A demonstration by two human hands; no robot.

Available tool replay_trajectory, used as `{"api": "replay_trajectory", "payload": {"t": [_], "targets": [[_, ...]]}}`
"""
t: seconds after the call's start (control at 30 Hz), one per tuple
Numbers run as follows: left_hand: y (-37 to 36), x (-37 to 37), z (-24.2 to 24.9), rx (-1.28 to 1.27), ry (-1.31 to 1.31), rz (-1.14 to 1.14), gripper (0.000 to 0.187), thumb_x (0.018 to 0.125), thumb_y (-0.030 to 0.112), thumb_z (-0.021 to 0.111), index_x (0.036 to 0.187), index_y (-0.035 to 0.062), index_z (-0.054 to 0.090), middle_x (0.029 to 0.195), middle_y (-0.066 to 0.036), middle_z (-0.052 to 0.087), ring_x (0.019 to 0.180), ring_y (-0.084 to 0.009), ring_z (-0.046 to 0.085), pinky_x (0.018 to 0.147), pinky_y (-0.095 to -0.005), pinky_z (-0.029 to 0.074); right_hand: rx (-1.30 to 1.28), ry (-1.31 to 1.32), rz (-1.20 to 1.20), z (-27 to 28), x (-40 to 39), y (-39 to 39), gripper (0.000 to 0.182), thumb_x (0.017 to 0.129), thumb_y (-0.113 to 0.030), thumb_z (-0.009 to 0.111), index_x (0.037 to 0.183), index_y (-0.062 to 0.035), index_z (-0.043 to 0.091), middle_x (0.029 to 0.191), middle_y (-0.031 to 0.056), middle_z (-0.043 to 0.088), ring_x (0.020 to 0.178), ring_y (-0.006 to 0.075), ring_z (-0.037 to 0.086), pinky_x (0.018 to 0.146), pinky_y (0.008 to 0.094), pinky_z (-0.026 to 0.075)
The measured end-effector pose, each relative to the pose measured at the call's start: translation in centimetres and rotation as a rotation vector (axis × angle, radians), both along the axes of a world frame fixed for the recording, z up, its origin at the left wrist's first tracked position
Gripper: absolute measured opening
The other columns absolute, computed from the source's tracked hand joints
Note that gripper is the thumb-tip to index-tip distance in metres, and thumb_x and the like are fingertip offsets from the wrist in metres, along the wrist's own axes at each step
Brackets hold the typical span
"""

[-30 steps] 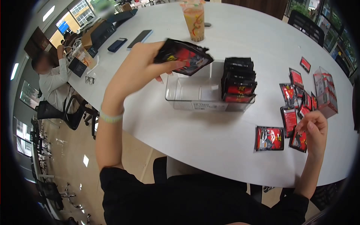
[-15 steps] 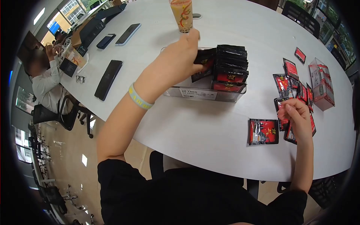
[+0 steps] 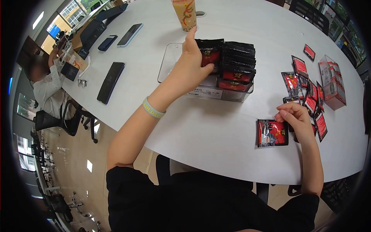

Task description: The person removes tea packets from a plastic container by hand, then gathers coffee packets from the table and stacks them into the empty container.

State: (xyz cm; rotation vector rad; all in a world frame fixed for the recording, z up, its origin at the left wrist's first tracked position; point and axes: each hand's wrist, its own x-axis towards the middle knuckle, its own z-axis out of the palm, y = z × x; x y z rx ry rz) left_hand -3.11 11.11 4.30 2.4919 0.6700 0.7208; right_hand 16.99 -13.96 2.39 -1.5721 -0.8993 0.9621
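A clear plastic tray (image 3: 169, 58) holds a row of black and red sachets (image 3: 238, 63) on its right side. At its middle, my left hand (image 3: 194, 63) rests against another black and red sachet (image 3: 210, 54), thumb and fingers apart; whether it grips the sachet is hard to see. Lower right, a single sachet (image 3: 272, 133) lies flat on the table. Over that sachet's top right corner is my right hand (image 3: 295, 118), its fingers curled together; anything between the fingertips is too small to make out. Loose sachets (image 3: 311, 98) lie piled just beyond it.
A drink cup (image 3: 184, 14) stands behind the tray. Right of the loose sachets is a clear box (image 3: 333, 83) with red packs. Two phones (image 3: 130, 34) (image 3: 108, 42), a dark case (image 3: 111, 83) and glasses (image 3: 82, 82) lie left. A person (image 3: 48, 83) sits at the far left.
My left hand has shifted slightly left, and the sachet by it stands more upright in the tray. My right hand has moved left and down, from the pile to the single sachet.
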Motion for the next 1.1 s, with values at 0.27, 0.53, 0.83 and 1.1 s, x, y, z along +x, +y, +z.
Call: {"api": "replay_trajectory", "payload": {"t": [0.27, 0.53, 0.83, 1.1], "targets": [[-0.4, 0.2, -0.7, -0.272, -0.268, 0.050, 0.075, 0.084, 0.014, 0.055, 0.134, -0.0049, 0.003, 0.129, -0.042, 0.019, 0.132, -0.0447, 0.009, 0.101, -0.0392, 0.027, 0.134, -0.794, 0.423, 2.4, -1.2, -0.6, 0.054, 0.061, -0.031, 0.078, 0.105, -0.0045, 0.059, 0.100, 0.0109, 0.060, 0.095, 0.0237, 0.056, 0.084, 0.0355, 0.042], [-1.6, 1.5, 0.7, -0.066, 0.140, 0.164, 0.072, 0.084, 0.023, 0.052, 0.139, 0.0001, 0.011, 0.132, -0.045, 0.004, 0.127, -0.0548, -0.003, 0.103, -0.0457, 0.019, 0.004, -0.920, 0.537, 1.4, -1.5, -0.8, 0.070, 0.053, -0.037, 0.080, 0.111, -0.0061, 0.057, 0.121, 0.0115, 0.052, 0.115, 0.0274, 0.048, 0.100, 0.0486, 0.030], [0.0, 1.3, -0.5, 0.199, 0.130, 0.052, 0.079, 0.078, 0.016, 0.054, 0.141, 0.0065, 0.006, 0.140, -0.033, -0.002, 0.129, -0.0515, -0.004, 0.103, -0.0523, 0.007, 0.063, -0.919, 0.529, 1.0, -1.4, -0.7, 0.064, 0.057, -0.032, 0.079, 0.109, -0.0027, 0.057, 0.118, 0.0144, 0.054, 0.110, 0.0311, 0.051, 0.096, 0.0436, 0.038], [1.2, 0.9, -0.7, 0.002, -0.226, -0.185, 0.085, 0.076, 0.003, 0.048, 0.140, 0.0035, -0.007, 0.144, -0.026, -0.004, 0.136, -0.0352, -0.001, 0.106, -0.0389, 0.017, 0.226, -0.961, 0.433, 0.4, -2.0, -0.1, 0.044, 0.059, -0.010, 0.071, 0.100, -0.0013, 0.061, 0.108, 0.0162, 0.059, 0.100, 0.0330, 0.057, 0.085, 0.0390, 0.046]]}}
